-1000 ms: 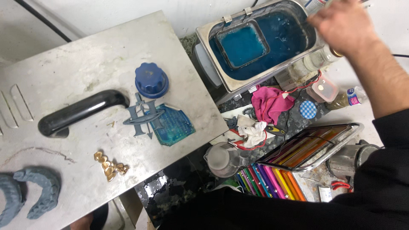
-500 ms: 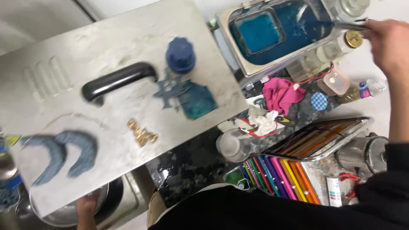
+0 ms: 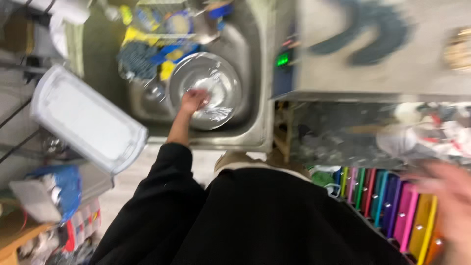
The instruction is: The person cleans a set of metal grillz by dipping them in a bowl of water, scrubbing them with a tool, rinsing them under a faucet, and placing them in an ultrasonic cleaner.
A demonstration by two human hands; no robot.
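Reaching down into the sink (image 3: 255, 132), the left hand (image 3: 194, 100) rests on the round steel bowl (image 3: 216, 81) lying in the basin, fingers curled against its inner wall near the lower left rim; whether they pinch it I cannot tell. Blurred, the right hand (image 3: 449, 196) hovers open-fingered over the coloured pencil case (image 3: 387, 201), well apart from the bowl.

Sink (image 3: 255, 132): brushed metal, dull sheen. Bowl (image 3: 221, 88) in it: glossy, mirror-bright metal, left hand (image 3: 194, 100) on its near rim. Lid (image 3: 88, 120): smooth matt white plastic. Sleeve (image 3: 167, 196): matt black cloth. Coloured cases (image 3: 387, 201): glossy plastic.
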